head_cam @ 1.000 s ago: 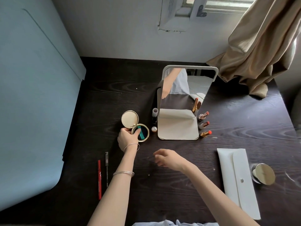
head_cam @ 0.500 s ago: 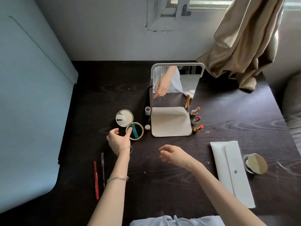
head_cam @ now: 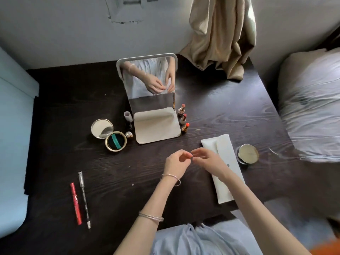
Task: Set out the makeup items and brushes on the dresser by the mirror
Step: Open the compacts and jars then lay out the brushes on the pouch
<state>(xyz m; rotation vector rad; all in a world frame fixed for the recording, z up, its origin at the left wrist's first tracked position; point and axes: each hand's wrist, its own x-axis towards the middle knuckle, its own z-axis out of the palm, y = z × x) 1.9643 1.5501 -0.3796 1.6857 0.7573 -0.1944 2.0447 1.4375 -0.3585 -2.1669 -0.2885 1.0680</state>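
A standing mirror [head_cam: 147,83] on a white base [head_cam: 156,127] sits mid-dresser [head_cam: 220,111]. Three uncapped lipsticks [head_cam: 183,117] stand in a row at its right edge. To its left are a small white tube [head_cam: 128,116], a tiny gold-capped item [head_cam: 129,134] and an open gold compact [head_cam: 116,143] with its lid [head_cam: 102,128] tipped back. My left hand [head_cam: 175,163] and right hand [head_cam: 208,161] hover in front of the mirror. Their loosely curled fingertips almost meet, with nothing visible between them. A white pouch [head_cam: 225,148] lies partly under my right forearm.
A red pencil [head_cam: 75,203] and a black pencil [head_cam: 84,197] lie side by side at the front left. A round jar with a gold lid [head_cam: 247,153] sits right of the pouch. A beige curtain [head_cam: 220,34] hangs over the back right corner. A pillow [head_cam: 312,107] borders the right edge.
My left hand has let go of the compact and swung right to meet my right hand in front of the mirror. The view has shifted right, and the compact stays open.
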